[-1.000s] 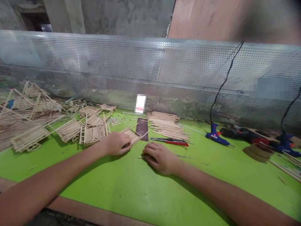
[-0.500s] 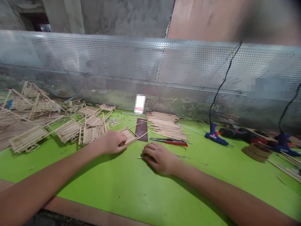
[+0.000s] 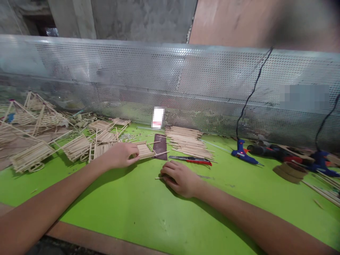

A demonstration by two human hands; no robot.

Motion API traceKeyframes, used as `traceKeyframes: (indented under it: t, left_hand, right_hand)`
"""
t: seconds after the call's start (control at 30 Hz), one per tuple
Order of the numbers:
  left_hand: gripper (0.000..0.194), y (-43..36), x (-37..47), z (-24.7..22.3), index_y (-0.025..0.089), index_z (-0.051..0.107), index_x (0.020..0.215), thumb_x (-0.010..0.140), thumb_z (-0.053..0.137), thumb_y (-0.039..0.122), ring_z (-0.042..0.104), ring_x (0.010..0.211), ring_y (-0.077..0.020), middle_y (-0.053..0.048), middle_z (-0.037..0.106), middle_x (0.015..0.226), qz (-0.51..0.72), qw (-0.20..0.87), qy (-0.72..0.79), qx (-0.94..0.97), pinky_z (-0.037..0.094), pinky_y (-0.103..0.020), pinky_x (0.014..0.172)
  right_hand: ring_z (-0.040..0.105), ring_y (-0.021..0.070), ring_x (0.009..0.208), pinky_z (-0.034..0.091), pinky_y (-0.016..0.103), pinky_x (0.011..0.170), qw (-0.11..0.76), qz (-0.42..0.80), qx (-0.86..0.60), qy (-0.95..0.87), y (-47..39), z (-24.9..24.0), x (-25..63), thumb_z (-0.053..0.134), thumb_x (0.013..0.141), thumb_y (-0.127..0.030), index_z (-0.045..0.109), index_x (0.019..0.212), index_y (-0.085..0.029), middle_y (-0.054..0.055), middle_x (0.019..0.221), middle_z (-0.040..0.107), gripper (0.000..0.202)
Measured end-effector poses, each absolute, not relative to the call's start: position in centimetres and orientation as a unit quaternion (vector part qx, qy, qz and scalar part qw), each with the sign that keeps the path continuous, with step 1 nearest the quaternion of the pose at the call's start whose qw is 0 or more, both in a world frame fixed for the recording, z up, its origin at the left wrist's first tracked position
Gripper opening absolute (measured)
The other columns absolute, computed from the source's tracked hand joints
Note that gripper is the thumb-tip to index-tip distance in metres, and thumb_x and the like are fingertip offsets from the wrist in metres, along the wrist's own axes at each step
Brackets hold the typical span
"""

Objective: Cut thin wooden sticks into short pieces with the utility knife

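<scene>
My left hand is closed on the near end of a small model cart built from thin wooden sticks. The cart's two shafts point right, over a dark brown flat strip. On the green tabletop rests my right hand, fingers curled round a short thin stick whose tip sticks out to the left. Just beyond that hand lies a red and black utility knife, blade to the left. A pile of loose wooden sticks is behind the knife.
Several stick carts crowd the left side. A blue glue gun stands at right, its cord hanging down, near a roll of brown tape. A perforated metal panel closes off the back.
The cart in my left hand has turned slightly, its shafts now pointing more to the right. My left hand has shifted a little left and up. My right hand stays put.
</scene>
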State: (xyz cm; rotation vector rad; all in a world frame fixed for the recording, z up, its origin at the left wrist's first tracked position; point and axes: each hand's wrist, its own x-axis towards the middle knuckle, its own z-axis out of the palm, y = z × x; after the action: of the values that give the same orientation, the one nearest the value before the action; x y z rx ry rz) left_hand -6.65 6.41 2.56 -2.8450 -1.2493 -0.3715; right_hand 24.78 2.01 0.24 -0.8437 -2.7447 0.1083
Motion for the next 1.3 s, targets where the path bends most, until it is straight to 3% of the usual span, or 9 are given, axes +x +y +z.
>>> traceKeyframes:
  t: [0.73, 1.3]
  left_hand:
    - [0.015, 6.4, -7.5, 3.3, 0.021, 0.072, 0.088, 0.09, 0.069, 0.035, 0.069, 0.078, -0.0162, -0.002, 0.077, 0.097, -0.06, -0.08, -0.442, -0.891, 0.046, -0.026, 0.07]
    - [0.009, 7.2, -7.9, 2.8, 0.02, 0.072, 0.093, 0.095, 0.067, 0.027, 0.071, 0.086, -0.0157, -0.002, 0.076, 0.112, -0.085, -0.066, -0.443, -0.89, 0.052, -0.029, 0.082]
  right_hand:
    - [0.061, 0.0242, 0.099, 0.051, 0.042, 0.089, 0.124, 0.044, -0.299, -0.945, 2.0, 0.2, 24.8, 0.056, 0.103, -0.026, 0.067, 0.115, -0.018, 0.01, 0.111, 0.069, 0.018]
    - [0.061, 0.0244, 0.101, 0.05, 0.042, 0.09, 0.131, 0.044, -0.293, -0.946, 2.2, -0.1, 24.9, 0.055, 0.103, -0.025, 0.067, 0.115, -0.019, 0.009, 0.111, 0.069, 0.018]
